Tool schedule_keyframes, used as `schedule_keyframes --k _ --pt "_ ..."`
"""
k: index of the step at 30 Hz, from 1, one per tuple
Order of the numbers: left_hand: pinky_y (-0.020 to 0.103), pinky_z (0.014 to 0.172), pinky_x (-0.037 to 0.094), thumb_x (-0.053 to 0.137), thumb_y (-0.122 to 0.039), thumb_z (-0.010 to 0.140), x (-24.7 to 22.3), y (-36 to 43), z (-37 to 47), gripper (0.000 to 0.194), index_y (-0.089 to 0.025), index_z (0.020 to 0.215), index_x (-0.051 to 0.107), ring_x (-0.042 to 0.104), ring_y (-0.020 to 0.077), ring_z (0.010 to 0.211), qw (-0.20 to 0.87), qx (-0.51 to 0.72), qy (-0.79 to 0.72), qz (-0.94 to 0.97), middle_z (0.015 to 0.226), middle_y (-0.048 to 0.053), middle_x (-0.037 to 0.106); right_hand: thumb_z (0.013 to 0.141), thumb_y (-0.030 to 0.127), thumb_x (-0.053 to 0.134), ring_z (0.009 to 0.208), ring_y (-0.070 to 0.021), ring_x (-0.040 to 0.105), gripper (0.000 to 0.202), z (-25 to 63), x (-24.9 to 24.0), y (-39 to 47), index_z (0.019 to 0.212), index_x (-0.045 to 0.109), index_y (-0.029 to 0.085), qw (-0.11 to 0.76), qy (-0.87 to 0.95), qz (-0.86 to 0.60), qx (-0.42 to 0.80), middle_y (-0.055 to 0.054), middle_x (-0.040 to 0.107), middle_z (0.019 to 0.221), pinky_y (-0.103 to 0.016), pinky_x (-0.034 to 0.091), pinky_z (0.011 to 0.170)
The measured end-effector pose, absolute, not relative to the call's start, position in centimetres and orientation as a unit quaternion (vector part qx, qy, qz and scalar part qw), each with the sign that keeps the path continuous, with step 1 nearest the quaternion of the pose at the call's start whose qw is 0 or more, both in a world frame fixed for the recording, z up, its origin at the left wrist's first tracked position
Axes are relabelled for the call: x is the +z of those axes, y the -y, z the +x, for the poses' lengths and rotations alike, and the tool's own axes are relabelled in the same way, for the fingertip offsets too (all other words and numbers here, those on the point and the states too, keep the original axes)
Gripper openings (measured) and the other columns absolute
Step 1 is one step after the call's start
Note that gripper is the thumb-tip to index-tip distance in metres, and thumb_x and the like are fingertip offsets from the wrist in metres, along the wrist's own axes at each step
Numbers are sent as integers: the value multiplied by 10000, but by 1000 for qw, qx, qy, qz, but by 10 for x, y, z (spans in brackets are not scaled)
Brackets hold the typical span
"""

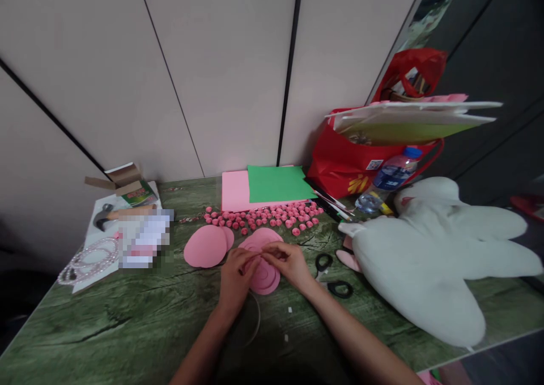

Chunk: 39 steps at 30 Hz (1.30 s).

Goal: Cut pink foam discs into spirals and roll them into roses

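Observation:
My left hand (238,270) and my right hand (289,260) meet above a pink paper disc with a spiral cut (267,280). The fingertips of both hands pinch a piece of pink paper from it between them. Left of my hands lie pink paper rounds (205,246), partly overlapping. Behind them many small rolled pink paper flowers (272,219) stand in loose rows. Black-handled scissors (340,288) lie just right of my right forearm. A clear ring-shaped item (257,322) shows beside my left wrist.
Green paper (278,184) and pink paper (234,189) lie at the back. A white plush toy (416,260), a water bottle (389,178) and a red bag (335,158) fill the right. Beads (91,260), a hammer (127,213) and an open box (136,189) are at left.

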State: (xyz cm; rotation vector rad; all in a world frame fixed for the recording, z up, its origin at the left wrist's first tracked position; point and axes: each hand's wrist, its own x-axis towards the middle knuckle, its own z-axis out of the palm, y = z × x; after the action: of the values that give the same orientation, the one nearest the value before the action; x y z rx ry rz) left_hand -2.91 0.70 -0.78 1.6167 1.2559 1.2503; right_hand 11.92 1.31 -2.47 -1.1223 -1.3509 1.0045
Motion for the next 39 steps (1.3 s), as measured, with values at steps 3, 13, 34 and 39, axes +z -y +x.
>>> schedule_keyframes --k 3,13,34,39 --pt "296 709 447 692 -263 621 -7 -7 -30 94 -222 700 723 571 200 734 375 495 -503 601 693 40 652 640 297 692 591 -169 629 148 116 -26 -12 750 674 199 530 547 -451 465 -28 690 687 -273 508 550" --pt "229 558 432 683 -276 613 -1 -8 -31 121 -167 666 683 571 157 591 415 499 -545 531 633 19 665 650 315 696 659 -162 667 196 119 -21 -14 788 686 176 518 439 -340 650 -29 707 756 -304 550 655" --pt "242 591 438 672 -285 632 -7 -9 -31 137 -157 682 679 567 158 619 453 489 -510 544 655 26 656 650 301 702 584 -129 642 184 122 -19 -13 764 685 158 497 448 -335 663 -17 686 656 -267 536 615" --pt "244 594 434 661 -291 651 -8 -9 -32 139 -160 695 671 560 156 619 435 480 -510 566 659 24 650 677 326 676 598 -134 646 203 124 -19 -12 793 683 160 472 451 -318 688 -21 688 668 -266 524 617"
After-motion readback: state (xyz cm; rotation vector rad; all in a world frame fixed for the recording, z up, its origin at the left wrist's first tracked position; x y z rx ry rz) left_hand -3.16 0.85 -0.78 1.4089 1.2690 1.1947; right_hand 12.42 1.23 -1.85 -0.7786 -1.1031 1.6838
